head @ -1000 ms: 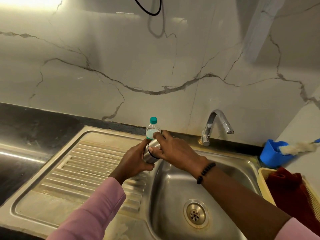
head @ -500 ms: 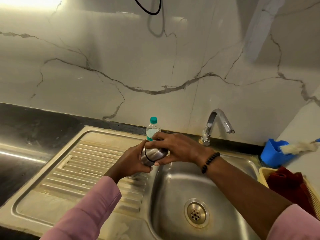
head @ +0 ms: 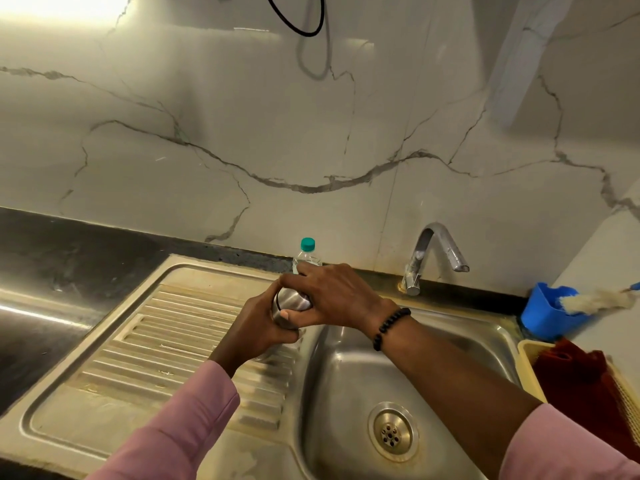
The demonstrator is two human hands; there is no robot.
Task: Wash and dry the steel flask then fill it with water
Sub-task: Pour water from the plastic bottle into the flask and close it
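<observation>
over the drainboard, just at the edge of the sink basin (head: 346, 368), the steel flask (head: 293, 301) is held between both hands, clear of the metal below as far as can be told. the left hand (head: 258, 327) has its grip wrapped round the lower body, fingers curled from behind and thumb to the front. the right hand (head: 332, 294) has its grip clamped over the top end, fingers draped across and thumb underneath, the way one takes a cap to twist it; whether a cap is there cannot be told, since the hand hides it.

the flask looks rigid and smooth, a brushed metal wall that will not give under pressure, so it can be squeezed firmly. it is probably light if empty. that polished skin will likely turn slippery once wet or soapy, so a full wrap round the body is safer than a fingertip pinch. the tap (head: 433, 254) stands near to the right, not visibly running, and a clear bottle (head: 307, 254) stands just behind the hands.
</observation>
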